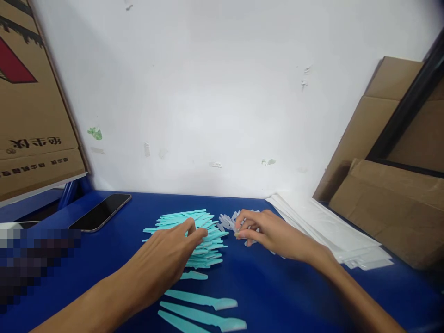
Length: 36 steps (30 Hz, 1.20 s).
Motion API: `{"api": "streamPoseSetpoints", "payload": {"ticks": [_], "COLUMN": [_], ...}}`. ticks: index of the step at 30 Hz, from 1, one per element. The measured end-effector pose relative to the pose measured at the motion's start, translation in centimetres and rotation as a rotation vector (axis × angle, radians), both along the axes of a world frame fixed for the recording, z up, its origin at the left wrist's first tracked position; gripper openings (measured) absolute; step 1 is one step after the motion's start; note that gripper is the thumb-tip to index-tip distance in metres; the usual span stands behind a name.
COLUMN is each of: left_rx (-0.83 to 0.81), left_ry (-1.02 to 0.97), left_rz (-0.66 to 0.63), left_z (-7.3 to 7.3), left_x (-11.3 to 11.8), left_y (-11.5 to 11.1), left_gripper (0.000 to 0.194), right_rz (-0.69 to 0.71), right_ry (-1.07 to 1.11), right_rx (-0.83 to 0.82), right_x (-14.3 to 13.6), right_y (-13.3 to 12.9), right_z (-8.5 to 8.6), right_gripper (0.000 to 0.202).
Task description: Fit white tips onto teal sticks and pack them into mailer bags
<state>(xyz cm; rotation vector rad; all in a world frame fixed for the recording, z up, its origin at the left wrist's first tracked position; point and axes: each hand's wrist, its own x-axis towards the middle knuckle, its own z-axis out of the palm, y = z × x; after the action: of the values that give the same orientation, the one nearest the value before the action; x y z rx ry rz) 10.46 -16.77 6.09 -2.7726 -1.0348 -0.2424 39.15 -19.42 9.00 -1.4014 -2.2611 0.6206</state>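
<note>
A heap of turquoise eyebrow razors [210, 249] lies on the blue table. My left hand [173, 252] is over its near left side, fingers curled down and thumb and forefinger close together; what they grip, if anything, is hidden. To the right is a small pile of clear plastic blade covers [227, 222]. My right hand [262, 229] reaches into it with thumb and fingers drawn together in a pinch; anything between the tips is too small to make out. Nearer to me, several turquoise razors lie side by side, among them one razor [204, 316] with its blade end pointing right.
A phone [102, 212] lies at the back left of the blue table [287, 296]. White plastic bags [326, 226] are stacked on the right, beside leaning cardboard [391, 208]. A large carton [34, 106] stands on the left. A white wall [208, 92] closes off the back.
</note>
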Motion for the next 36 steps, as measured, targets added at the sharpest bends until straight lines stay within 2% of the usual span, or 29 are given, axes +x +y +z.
{"api": "streamPoseSetpoints", "payload": {"ticks": [4, 9, 16, 19, 25, 28, 32, 34, 36], "left_rx": [0.025, 0.086, 0.125, 0.067, -0.088, -0.145, -0.266, -0.323, -0.348], "left_ry": [-0.173, -0.132, -0.261, -0.326, -0.42, -0.422, -0.308, -0.221, -0.157], "left_rz": [-0.013, -0.061, -0.12, -0.182, -0.253, -0.255, -0.236, -0.222, -0.225], "left_z": [-0.9, -1.3, -1.3, -1.4, -1.6, -1.4, -1.1, -1.1, -0.9], "left_x": [-0.2, -0.5, -0.1, 0.0, 0.4, 0.6, 0.9, 1.1, 1.2], "left_y": [0.9, 1.7, 1.7, 1.4, 0.9, 0.7, -0.2, -1.0, -1.6], "left_gripper": [0.027, 0.034, 0.038, 0.035, 0.031, 0.031, 0.03, 0.024, 0.016], "right_rz": [-0.018, -0.027, 0.044, 0.082, 0.115, 0.093, 0.088, 0.133, 0.183], "right_ry": [0.07, 0.03, 0.037, 0.061, 0.134, 0.161, 0.053, -0.033, -0.103], "right_rx": [0.175, 0.387, 0.477, 0.484, 0.477, 0.437, 0.192, 0.051, -0.02], "right_x": [-1.0, -1.4, -2.0, -2.6, -3.7, -3.8, -3.7, -3.5, -3.3], "right_y": [0.1, 0.3, 0.3, 0.0, -0.4, -0.5, -0.9, -1.2, -1.4], "right_z": [-0.8, -1.6, -2.3, -2.7, -4.2, -3.9, -2.3, -1.5, -1.1], "right_gripper": [0.013, 0.014, 0.016, 0.018, 0.022, 0.02, 0.013, 0.01, 0.01]}}
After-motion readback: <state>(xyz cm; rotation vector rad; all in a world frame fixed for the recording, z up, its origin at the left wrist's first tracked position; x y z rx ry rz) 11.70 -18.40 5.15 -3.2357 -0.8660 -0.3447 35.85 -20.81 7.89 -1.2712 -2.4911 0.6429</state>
